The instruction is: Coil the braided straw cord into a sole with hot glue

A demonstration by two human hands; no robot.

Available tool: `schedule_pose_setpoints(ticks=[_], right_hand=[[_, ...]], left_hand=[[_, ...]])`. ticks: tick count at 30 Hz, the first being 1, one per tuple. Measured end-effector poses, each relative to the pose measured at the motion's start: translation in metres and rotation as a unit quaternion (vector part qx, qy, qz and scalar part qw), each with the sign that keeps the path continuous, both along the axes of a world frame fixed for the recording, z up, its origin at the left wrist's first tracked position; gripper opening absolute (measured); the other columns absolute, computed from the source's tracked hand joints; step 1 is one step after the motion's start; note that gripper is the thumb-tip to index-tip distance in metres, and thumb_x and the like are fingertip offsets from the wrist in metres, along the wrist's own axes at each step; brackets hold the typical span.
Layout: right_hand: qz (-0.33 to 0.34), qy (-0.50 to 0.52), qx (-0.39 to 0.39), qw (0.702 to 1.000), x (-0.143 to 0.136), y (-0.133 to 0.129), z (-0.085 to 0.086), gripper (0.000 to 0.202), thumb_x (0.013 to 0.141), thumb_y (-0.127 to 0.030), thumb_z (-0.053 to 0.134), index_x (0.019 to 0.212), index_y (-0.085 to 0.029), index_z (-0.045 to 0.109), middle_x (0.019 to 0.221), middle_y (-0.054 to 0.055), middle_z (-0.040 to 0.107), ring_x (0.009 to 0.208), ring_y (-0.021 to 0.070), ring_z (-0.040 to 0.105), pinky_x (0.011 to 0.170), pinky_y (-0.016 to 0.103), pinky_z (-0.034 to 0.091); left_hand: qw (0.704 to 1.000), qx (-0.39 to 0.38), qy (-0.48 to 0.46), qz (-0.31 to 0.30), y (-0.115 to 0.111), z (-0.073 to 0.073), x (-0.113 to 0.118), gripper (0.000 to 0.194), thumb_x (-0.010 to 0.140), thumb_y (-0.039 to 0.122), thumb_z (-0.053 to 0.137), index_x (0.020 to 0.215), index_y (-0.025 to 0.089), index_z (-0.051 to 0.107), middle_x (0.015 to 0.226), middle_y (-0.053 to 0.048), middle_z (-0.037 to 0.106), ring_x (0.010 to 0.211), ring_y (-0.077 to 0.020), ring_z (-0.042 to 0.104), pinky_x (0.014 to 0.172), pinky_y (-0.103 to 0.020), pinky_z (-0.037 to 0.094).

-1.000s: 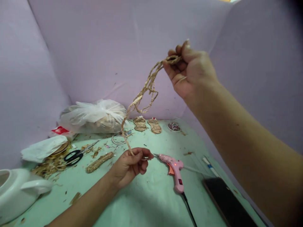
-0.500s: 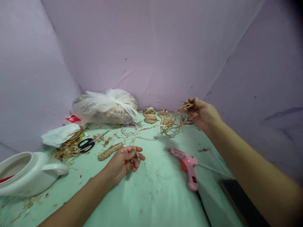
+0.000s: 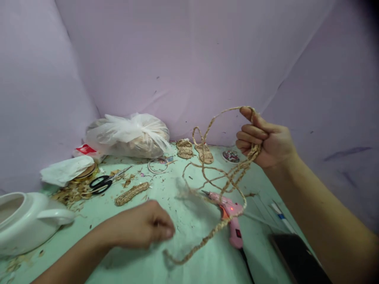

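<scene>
My right hand (image 3: 271,144) is closed in a fist around a bunched length of braided natural-fibre cord (image 3: 219,226), with one strand running up over my index finger and the loops spilling out below and to the left. My left hand (image 3: 145,227) is half curled above the green tabletop (image 3: 142,270), its fingers folded under and blurred; I see no cord in it, but I cannot tell whether it pinches anything. I judge the step in hand to be handling the cord and sorting out its slack, since the loops hang loosely crossed rather than neatly coiled. The next move, I think, calls for a firm right grip and a free left hand near the loose end. That end curves down just to the right of my left fingers, on the side closer to me, and is apart from them. The middle loops pass in front of the pink glue gun (image 3: 235,232); whether any strand touches it I cannot tell. Its indicator is lit red, so I would take care to keep the fibre off the nozzle. Past the loops, two small woven slippers (image 3: 185,150) lie near the back wall (image 3: 189,71).
</scene>
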State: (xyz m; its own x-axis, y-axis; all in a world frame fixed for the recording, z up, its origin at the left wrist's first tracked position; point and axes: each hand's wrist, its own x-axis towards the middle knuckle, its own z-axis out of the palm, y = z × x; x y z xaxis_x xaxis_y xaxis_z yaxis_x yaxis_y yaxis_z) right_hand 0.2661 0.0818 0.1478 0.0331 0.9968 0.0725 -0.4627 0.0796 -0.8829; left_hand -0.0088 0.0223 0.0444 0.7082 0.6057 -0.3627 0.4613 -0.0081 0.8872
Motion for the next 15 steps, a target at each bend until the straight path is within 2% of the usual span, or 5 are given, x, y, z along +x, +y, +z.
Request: schedule_pose_setpoints(ticks=[1, 3, 6, 10, 15], right_hand=[[0.012, 0.001, 0.005, 1.000, -0.003, -0.003, 0.005, 0.038, 0.092, -0.018, 0.030, 0.080, -0.023, 0.065, 0.039, -0.010, 0.016, 0.032, 0.0062, 0.015, 0.034, 0.017, 0.019], [0.029, -0.011, 0.018, 0.999, -0.009, -0.009, 0.013, 0.038, 0.091, -0.018, 0.030, 0.081, -0.025, 0.066, 0.040, -0.010, 0.013, 0.033, 0.0060, 0.013, 0.035, 0.017, 0.017], [0.053, -0.032, 0.030, 0.998, -0.019, -0.015, 0.020, 0.035, 0.090, -0.020, 0.033, 0.081, -0.028, 0.066, 0.042, -0.011, 0.009, 0.034, 0.0059, 0.010, 0.036, 0.017, 0.015], [0.076, -0.022, 0.028, 0.996, -0.028, -0.020, 0.024, 0.038, 0.090, -0.019, 0.030, 0.082, -0.027, 0.066, 0.041, -0.011, 0.009, 0.034, 0.0056, 0.008, 0.036, 0.017, 0.013], [0.048, -0.022, 0.055, 0.997, -0.036, -0.019, 0.026, 0.034, 0.090, -0.016, 0.035, 0.080, -0.028, 0.065, 0.039, -0.011, 0.015, 0.032, 0.0051, 0.012, 0.036, 0.017, 0.015]], left_hand=[[0.994, 0.036, -0.021, 0.104, 0.007, 0.002, 0.001, 0.013, 0.070, 0.026, 0.060, 0.073, 0.015, 0.068, 0.053, 0.004, 0.052, 0.042, -0.0059, 0.040, 0.040, -0.017, 0.031], [0.937, 0.108, -0.079, 0.324, 0.021, 0.006, 0.004, 0.027, 0.061, 0.026, 0.068, 0.085, 0.014, 0.066, 0.068, 0.000, 0.062, 0.044, -0.0073, 0.045, 0.041, -0.019, 0.036], [0.885, 0.154, -0.129, 0.419, 0.039, 0.017, 0.009, 0.049, 0.060, 0.029, 0.070, 0.105, 0.014, 0.059, 0.090, -0.005, 0.064, 0.049, -0.0069, 0.047, 0.043, -0.020, 0.037], [0.874, 0.152, -0.185, 0.423, 0.051, 0.032, 0.016, 0.044, 0.064, 0.031, 0.067, 0.102, 0.010, 0.060, 0.079, -0.003, 0.061, 0.048, -0.0049, 0.041, 0.042, -0.018, 0.032], [0.928, 0.019, -0.246, 0.279, 0.052, 0.031, 0.032, 0.040, 0.061, 0.035, 0.071, 0.091, 0.009, 0.067, 0.086, -0.010, 0.066, 0.049, -0.0049, 0.044, 0.040, -0.018, 0.029]])
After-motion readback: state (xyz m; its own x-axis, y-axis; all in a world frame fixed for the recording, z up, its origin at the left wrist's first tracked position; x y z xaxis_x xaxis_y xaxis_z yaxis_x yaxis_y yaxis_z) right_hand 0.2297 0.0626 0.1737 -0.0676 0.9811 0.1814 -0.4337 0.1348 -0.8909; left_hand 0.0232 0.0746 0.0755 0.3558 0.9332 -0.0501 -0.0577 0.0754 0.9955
